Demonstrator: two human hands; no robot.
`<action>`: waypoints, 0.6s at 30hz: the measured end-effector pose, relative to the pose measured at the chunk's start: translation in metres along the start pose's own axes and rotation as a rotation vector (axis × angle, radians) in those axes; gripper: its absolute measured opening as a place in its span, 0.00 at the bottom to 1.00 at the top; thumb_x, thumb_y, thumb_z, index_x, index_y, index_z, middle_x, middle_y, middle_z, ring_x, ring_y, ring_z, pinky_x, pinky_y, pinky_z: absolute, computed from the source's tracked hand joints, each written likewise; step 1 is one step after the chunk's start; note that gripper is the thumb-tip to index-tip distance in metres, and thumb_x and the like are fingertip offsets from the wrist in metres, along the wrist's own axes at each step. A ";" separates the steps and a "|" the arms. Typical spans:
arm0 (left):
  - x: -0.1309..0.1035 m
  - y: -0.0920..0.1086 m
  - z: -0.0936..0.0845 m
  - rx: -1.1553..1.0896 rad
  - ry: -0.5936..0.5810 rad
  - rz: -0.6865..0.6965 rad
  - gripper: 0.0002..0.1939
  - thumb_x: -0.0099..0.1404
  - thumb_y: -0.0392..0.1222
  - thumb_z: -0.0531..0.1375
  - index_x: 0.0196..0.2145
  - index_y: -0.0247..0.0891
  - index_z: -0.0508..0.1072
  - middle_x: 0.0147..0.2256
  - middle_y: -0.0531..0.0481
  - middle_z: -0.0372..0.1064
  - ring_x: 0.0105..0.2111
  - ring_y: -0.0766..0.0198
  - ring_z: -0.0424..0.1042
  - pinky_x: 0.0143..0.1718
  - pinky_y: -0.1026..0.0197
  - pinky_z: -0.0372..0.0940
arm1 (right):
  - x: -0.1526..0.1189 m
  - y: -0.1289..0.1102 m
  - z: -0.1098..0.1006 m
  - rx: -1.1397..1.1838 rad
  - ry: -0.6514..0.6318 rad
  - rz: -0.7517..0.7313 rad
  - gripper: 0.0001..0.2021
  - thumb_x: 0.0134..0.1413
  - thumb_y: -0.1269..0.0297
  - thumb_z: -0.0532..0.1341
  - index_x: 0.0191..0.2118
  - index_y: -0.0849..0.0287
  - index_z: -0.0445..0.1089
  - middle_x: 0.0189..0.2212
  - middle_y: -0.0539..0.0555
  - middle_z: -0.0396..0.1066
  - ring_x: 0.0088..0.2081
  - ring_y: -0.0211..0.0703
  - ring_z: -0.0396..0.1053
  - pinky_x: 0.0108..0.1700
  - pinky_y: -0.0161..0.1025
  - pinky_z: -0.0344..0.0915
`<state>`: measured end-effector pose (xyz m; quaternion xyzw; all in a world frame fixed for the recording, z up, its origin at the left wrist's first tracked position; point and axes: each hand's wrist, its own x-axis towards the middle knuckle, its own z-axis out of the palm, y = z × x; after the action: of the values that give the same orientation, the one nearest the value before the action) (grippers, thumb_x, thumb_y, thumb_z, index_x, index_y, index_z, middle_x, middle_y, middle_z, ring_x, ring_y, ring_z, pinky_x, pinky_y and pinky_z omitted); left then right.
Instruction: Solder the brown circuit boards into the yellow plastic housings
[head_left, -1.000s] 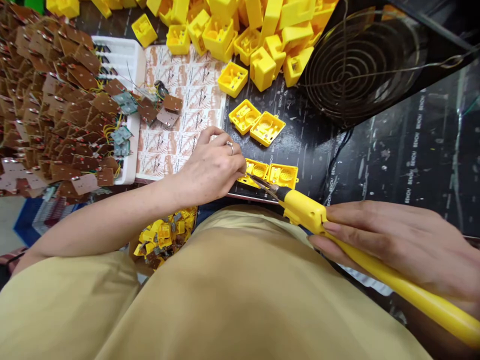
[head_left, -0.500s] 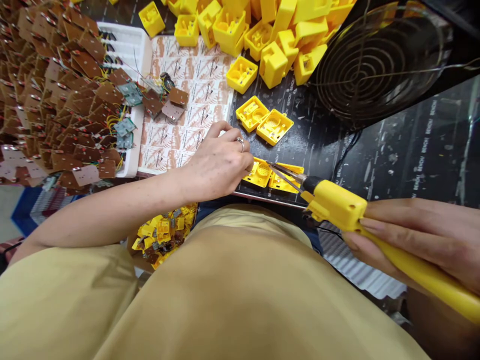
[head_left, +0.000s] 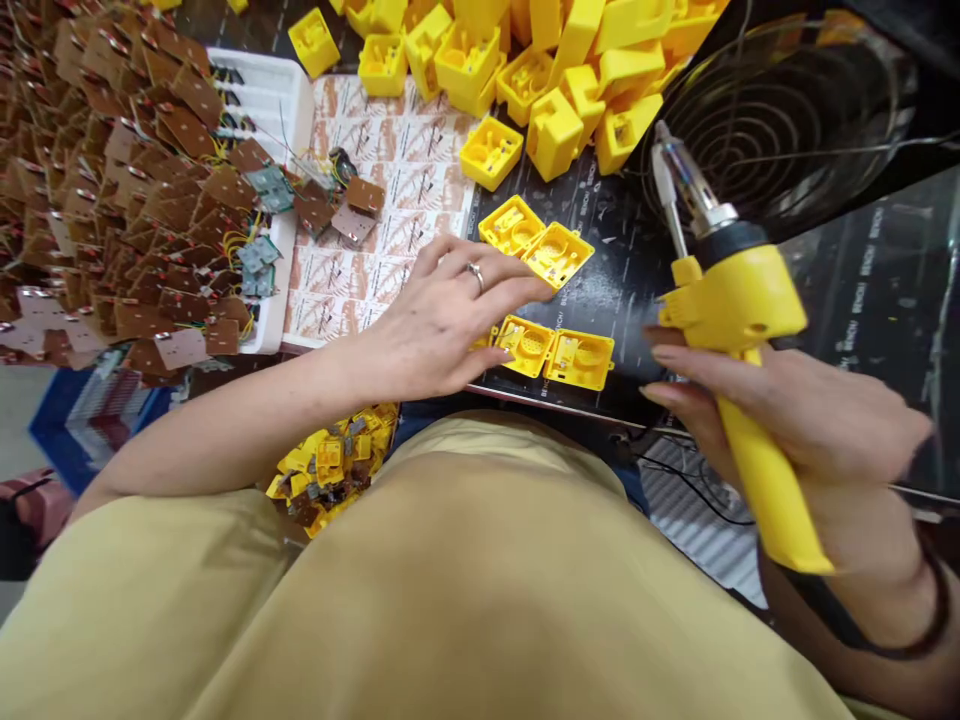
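Observation:
A yellow soldering gun (head_left: 750, 300) with a metal tip and a thin feed tube is gripped in my right hand (head_left: 817, 420). Its tip points up and away, over the bench in front of the fan. My left hand (head_left: 457, 310), with a ring on one finger, is spread over the bench edge and holds nothing. Its thumb reaches the left end of the nearer yellow casings (head_left: 579, 360), and its fingertips lie by the farther pair of open casings (head_left: 555, 255). Small metal parts show inside the casings.
Yellow boxes (head_left: 555, 130) are heaped at the back. A black fan (head_left: 750, 130) stands at the back right. Many brown circuit boards (head_left: 150, 200) cover a white tray (head_left: 296, 110) at left, beside printed sheets (head_left: 397, 150). Below the bench edge sits a pile of yellow parts (head_left: 330, 460).
The soldering gun has lifted away from the nearer casings and swung upright to the right. My left hand's fingers have spread and stretched toward the farther casings.

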<state>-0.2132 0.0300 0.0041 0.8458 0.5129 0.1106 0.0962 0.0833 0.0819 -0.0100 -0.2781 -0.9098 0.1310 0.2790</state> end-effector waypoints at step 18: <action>-0.061 -0.158 -0.047 0.368 0.472 -0.617 0.31 0.68 0.70 0.53 0.46 0.38 0.76 0.49 0.44 0.75 0.60 0.47 0.56 0.64 0.30 0.40 | 0.033 -0.002 0.084 -0.014 0.121 -0.200 0.41 0.54 0.51 0.71 0.69 0.53 0.55 0.48 0.60 0.77 0.45 0.56 0.78 0.39 0.46 0.78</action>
<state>-0.3878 0.0498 -0.0001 0.6074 0.7609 0.1740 -0.1476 0.0112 0.0921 -0.0632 -0.1953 -0.9153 0.0793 0.3432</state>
